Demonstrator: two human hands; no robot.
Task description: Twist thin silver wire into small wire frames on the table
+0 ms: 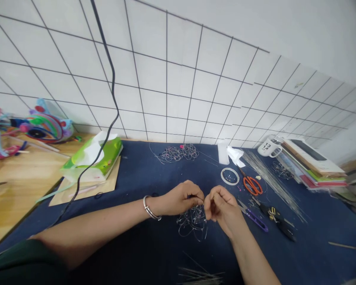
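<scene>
My left hand [180,198], with a silver bangle at its wrist, has thumb and forefinger pinched together. My right hand [222,206] faces it closely, fingers curled into a pinch. Between and below the fingertips is a tangle of thin looped wire [192,225]; both hands appear to grip its upper part, though the exact spot held is too small to make out. Straight wire pieces [200,276] lie at the near edge. Purple-handled thread snips [256,220] and black-handled pliers [277,221] lie to the right of my right hand.
A second wire tangle [179,152] lies by the wall. At right are a white ring dish [230,176], orange scissors [252,186], long wires [275,186], a mug [268,147] and stacked books [314,162]. A black cable [112,79] hangs before a green tissue pack [114,152].
</scene>
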